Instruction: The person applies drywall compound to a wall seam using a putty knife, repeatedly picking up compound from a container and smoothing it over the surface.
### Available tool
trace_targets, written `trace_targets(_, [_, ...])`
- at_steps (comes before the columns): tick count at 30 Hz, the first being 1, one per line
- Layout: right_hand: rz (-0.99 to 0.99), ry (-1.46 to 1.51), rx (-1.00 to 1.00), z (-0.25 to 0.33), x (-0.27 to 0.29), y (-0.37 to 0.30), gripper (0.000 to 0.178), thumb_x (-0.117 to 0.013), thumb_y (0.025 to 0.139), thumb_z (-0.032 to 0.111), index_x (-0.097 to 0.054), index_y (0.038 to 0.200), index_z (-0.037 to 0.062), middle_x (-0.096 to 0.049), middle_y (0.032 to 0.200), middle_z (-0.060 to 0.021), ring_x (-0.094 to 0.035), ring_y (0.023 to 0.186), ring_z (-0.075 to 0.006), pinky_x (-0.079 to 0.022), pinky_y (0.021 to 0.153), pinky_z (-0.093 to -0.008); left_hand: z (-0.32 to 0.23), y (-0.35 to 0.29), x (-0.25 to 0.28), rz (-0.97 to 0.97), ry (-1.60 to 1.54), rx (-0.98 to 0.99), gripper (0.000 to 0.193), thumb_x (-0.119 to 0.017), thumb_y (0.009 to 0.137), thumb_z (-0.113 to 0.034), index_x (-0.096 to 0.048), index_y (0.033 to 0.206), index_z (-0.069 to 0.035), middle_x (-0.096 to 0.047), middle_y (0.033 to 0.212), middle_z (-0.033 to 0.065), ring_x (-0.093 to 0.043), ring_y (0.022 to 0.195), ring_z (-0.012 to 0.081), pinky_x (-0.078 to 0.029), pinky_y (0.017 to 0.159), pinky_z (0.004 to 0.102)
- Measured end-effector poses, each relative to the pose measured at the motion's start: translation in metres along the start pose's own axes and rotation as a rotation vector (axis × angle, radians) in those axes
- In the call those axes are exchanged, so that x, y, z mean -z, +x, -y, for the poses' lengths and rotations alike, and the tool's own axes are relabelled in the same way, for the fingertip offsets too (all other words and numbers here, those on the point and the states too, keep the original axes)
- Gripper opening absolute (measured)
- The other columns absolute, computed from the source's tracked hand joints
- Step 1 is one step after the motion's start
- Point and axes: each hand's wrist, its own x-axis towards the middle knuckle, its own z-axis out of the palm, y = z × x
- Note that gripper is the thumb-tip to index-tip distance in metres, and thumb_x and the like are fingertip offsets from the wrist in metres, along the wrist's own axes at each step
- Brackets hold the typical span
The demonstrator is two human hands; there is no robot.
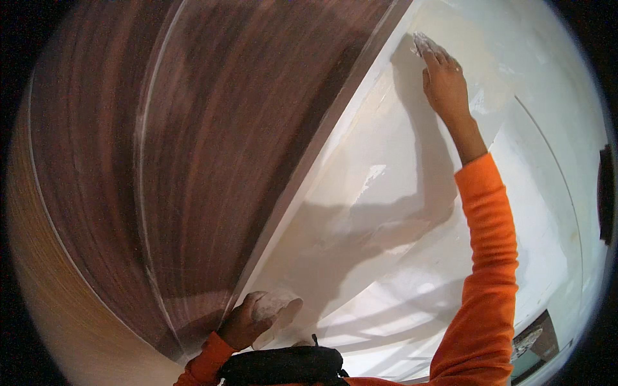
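My right hand (445, 80) reaches up along the pale plastered wall (386, 141), its arm in an orange sleeve. The fingers are pressed together against the surface and smeared with white paste. Whatever sits under the fingertips is too small and whitened to name. Low down, beside the edge of the dark wood-grain panel, my left hand (241, 325) is closed around a whitish, paste-smeared rounded container (277, 305). The container's inside cannot be made out.
Dark brown wood-grain panels (212, 141) with a pale seam fill the left side. A black pouch (283, 368) sits at the lower edge near my body. At lower right is a dark rectangular opening (541, 344). A thin dark line (553, 151) runs down the wall.
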Motion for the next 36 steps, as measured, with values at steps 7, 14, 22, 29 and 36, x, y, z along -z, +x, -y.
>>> trace_targets(7, [0.280,0.019,0.208,0.134,0.001,-0.102,0.044,-0.049,0.088,0.012,-0.050,0.130,-0.0028,-0.045,0.136,-0.0309,-0.041,0.130,-0.0446,-0.034,0.104,-0.0606,-0.008,-0.007,0.009,0.000,-0.026,0.060,0.078,-0.062,0.087,-0.050,-0.035,0.136,0.004,-0.050,0.129,0.0299,-0.054,0.119,0.0366,-0.042,0.100,0.0408])
trace_targets(14, [0.376,0.505,-0.050,0.133,0.064,-0.086,0.041,-0.059,0.077,0.005,-0.056,0.118,0.0007,-0.063,0.103,-0.0182,-0.062,0.090,-0.0358,-0.051,0.074,-0.0470,0.008,-0.005,0.003,-0.007,0.019,0.044,0.077,-0.063,0.087,-0.047,-0.034,0.137,0.004,-0.052,0.127,0.0308,-0.055,0.116,0.0369,-0.043,0.099,0.0413])
trace_targets(22, [0.207,0.105,-0.050,-0.013,-0.004,-0.001,0.041,-0.050,0.085,0.006,-0.054,0.126,0.0018,-0.059,0.120,-0.0225,-0.054,0.115,-0.0380,-0.043,0.100,-0.0456,0.009,-0.004,-0.005,-0.063,-0.018,-0.018,0.068,-0.069,0.085,-0.041,-0.037,0.134,-0.006,-0.056,0.122,0.0239,-0.060,0.111,0.0352,-0.047,0.096,0.0415])
trace_targets(29, [0.323,0.301,0.248,0.128,0.028,-0.109,0.045,-0.050,0.087,0.008,-0.050,0.131,0.0003,-0.048,0.134,-0.0264,-0.041,0.130,-0.0415,-0.028,0.111,-0.0560,-0.009,-0.006,0.001,0.003,-0.124,0.074,0.077,-0.061,0.088,-0.050,-0.035,0.137,0.003,-0.050,0.128,0.0303,-0.051,0.120,0.0390,-0.039,0.103,0.0425])
trace_targets(36, [0.206,0.121,-0.181,0.013,0.017,-0.010,0.037,-0.051,0.087,0.008,-0.056,0.123,0.0037,-0.063,0.110,-0.0216,-0.062,0.099,-0.0371,-0.049,0.091,-0.0471,-0.009,-0.004,-0.001,-0.022,-0.004,0.083,0.075,-0.060,0.087,-0.051,-0.037,0.135,0.001,-0.050,0.129,0.0299,-0.052,0.119,0.0374,-0.041,0.101,0.0419])
